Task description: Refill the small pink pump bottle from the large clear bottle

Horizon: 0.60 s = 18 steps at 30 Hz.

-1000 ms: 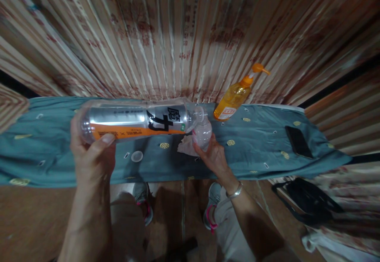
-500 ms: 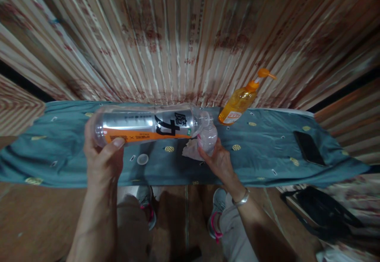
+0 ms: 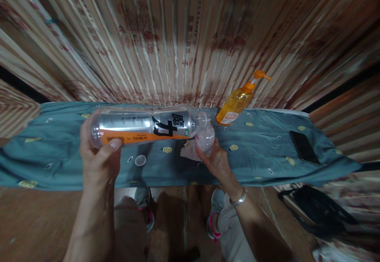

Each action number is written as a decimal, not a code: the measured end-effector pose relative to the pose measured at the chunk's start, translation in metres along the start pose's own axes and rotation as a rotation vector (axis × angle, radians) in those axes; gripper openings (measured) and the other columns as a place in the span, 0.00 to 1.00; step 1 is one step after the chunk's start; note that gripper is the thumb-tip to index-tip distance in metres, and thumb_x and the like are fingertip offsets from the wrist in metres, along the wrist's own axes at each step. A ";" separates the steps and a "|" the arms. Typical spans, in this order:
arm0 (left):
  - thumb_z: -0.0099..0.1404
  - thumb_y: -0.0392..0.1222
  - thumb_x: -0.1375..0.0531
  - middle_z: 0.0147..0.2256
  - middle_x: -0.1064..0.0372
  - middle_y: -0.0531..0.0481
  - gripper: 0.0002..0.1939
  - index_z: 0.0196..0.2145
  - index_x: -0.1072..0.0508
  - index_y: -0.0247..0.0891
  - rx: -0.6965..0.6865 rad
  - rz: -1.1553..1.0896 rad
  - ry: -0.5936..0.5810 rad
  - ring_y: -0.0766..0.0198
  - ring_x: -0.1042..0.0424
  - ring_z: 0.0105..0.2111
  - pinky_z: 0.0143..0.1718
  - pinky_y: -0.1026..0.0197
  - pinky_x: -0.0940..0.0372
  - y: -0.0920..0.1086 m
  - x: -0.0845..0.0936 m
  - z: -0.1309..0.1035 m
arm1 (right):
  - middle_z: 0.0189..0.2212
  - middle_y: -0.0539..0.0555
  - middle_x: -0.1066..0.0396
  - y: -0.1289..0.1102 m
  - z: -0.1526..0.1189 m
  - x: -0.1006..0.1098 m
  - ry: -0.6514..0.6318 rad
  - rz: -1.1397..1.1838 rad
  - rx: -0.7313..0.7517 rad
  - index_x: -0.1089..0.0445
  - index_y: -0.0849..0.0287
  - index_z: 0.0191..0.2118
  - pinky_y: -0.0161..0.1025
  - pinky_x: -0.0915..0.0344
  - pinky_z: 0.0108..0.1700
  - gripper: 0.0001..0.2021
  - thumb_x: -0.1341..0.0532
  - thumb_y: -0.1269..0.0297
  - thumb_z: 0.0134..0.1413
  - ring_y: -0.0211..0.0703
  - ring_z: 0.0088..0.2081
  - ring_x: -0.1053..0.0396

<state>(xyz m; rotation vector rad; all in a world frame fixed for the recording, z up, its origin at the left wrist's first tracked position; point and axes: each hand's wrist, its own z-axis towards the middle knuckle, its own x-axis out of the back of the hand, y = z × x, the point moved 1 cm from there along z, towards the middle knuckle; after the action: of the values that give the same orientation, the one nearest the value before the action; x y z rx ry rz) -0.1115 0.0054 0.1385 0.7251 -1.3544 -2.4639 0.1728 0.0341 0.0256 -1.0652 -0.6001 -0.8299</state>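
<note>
My left hand [image 3: 99,147] is wrapped round the base end of a large clear plastic bottle [image 3: 142,125] with a silver and orange label. This bottle lies almost level in the air, its neck pointing right. At its mouth is a small clear bottle [image 3: 206,137], which my right hand [image 3: 215,157] grips round the side. The two mouths meet or nearly meet; I cannot tell whether they touch. Under the small bottle a crumpled pale tissue or cloth [image 3: 188,151] lies on the table. A small round whitish cap [image 3: 140,160] rests below the large bottle.
A pump bottle of orange-yellow liquid [image 3: 234,105] stands at the back right. Farther right lies a black phone [image 3: 304,147]. Teal patterned cloth [image 3: 252,163] covers the narrow table, with a pleated curtain [image 3: 178,36] behind. A black bag [image 3: 320,210] is at the lower right.
The whole view has shifted slightly, so everything sits a little farther left. Both hands keep their hold, and the two bottles stay in the same place relative to each other.
</note>
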 end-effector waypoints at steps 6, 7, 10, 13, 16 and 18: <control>0.30 0.43 0.24 0.47 0.28 0.51 0.36 0.43 0.22 0.51 0.007 -0.046 0.011 0.45 0.33 0.54 0.65 0.31 0.56 0.003 -0.003 0.000 | 0.38 0.70 0.23 0.001 -0.001 -0.001 0.000 -0.005 0.002 0.45 0.67 0.61 0.55 0.27 0.36 0.34 0.41 0.49 0.57 0.57 0.35 0.24; 0.31 0.43 0.24 0.47 0.28 0.50 0.36 0.43 0.22 0.51 0.007 -0.044 0.011 0.45 0.32 0.54 0.65 0.31 0.55 0.002 -0.002 0.000 | 0.38 0.70 0.23 0.002 -0.001 -0.001 0.002 0.000 0.006 0.45 0.68 0.61 0.55 0.27 0.36 0.34 0.41 0.49 0.57 0.58 0.35 0.24; 0.33 0.43 0.25 0.46 0.28 0.51 0.35 0.43 0.23 0.52 0.000 -0.033 0.005 0.47 0.31 0.52 0.64 0.30 0.52 0.001 -0.002 0.000 | 0.38 0.69 0.23 0.001 -0.001 -0.001 0.008 0.011 0.018 0.45 0.67 0.61 0.56 0.27 0.36 0.33 0.41 0.49 0.57 0.58 0.35 0.24; 0.35 0.43 0.26 0.47 0.28 0.52 0.33 0.44 0.24 0.54 -0.003 -0.006 -0.011 0.48 0.30 0.51 0.63 0.30 0.49 0.000 -0.002 -0.001 | 0.38 0.67 0.23 0.000 -0.001 0.001 0.008 0.019 0.005 0.44 0.64 0.61 0.57 0.26 0.35 0.32 0.41 0.49 0.57 0.58 0.35 0.24; 0.36 0.43 0.27 0.47 0.28 0.51 0.32 0.44 0.24 0.52 -0.016 0.014 -0.021 0.48 0.30 0.51 0.63 0.31 0.49 0.001 -0.003 0.000 | 0.37 0.68 0.23 -0.001 0.000 0.002 -0.006 0.019 -0.012 0.42 0.64 0.60 0.56 0.26 0.36 0.31 0.40 0.49 0.56 0.59 0.36 0.24; 0.36 0.44 0.27 0.47 0.27 0.51 0.33 0.44 0.24 0.51 -0.021 0.023 -0.016 0.49 0.30 0.50 0.63 0.31 0.49 0.001 -0.002 0.000 | 0.37 0.67 0.23 0.000 0.001 0.002 -0.013 0.012 -0.016 0.41 0.64 0.59 0.55 0.26 0.35 0.31 0.40 0.49 0.56 0.59 0.36 0.24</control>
<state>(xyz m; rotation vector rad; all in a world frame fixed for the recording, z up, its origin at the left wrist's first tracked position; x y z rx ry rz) -0.1099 0.0055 0.1405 0.6826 -1.3330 -2.4675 0.1734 0.0341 0.0274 -1.0892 -0.5982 -0.8186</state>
